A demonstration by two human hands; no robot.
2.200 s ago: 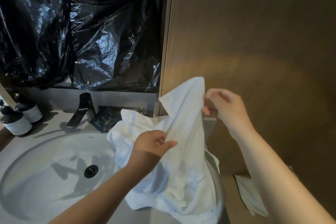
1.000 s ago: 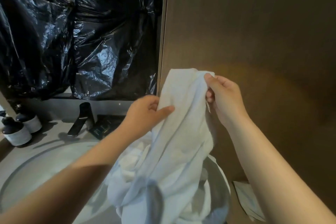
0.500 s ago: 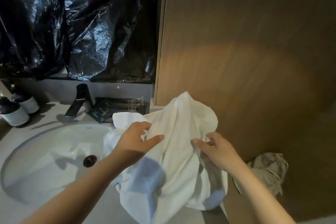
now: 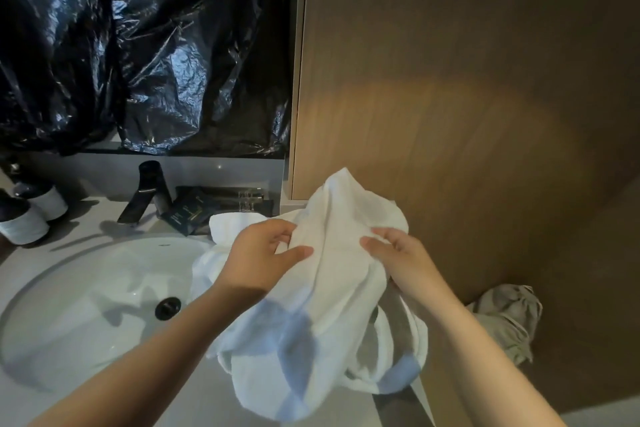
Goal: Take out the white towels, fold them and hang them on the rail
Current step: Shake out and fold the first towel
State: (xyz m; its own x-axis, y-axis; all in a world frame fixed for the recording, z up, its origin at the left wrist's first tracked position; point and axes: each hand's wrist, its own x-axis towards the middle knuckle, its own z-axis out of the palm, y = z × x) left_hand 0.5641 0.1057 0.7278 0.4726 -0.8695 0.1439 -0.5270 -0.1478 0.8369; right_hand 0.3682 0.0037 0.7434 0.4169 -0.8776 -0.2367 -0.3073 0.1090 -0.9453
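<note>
We hold the white towel bunched just right of the sink. Our left hand and right hand both pinch its upper folds, side by side, and its length hangs toward us.

**Black plastic hung over a pale washstand**

Crumpled black plastic sheeting covered the wall above a pale grey countertop, glinting where the light caught its creases. A white oval basin was sunk into the counter, with a dark round drain at its bottom. A dark angular tap stood behind the rim. Dark packets lay just to its right, and two dark-topped white bottles stood at the left edge. To the right rose a brown wood-grain wall panel. A soft patch of warm light spread across its middle. A crumpled grey cloth lay low beside the panel.
</note>
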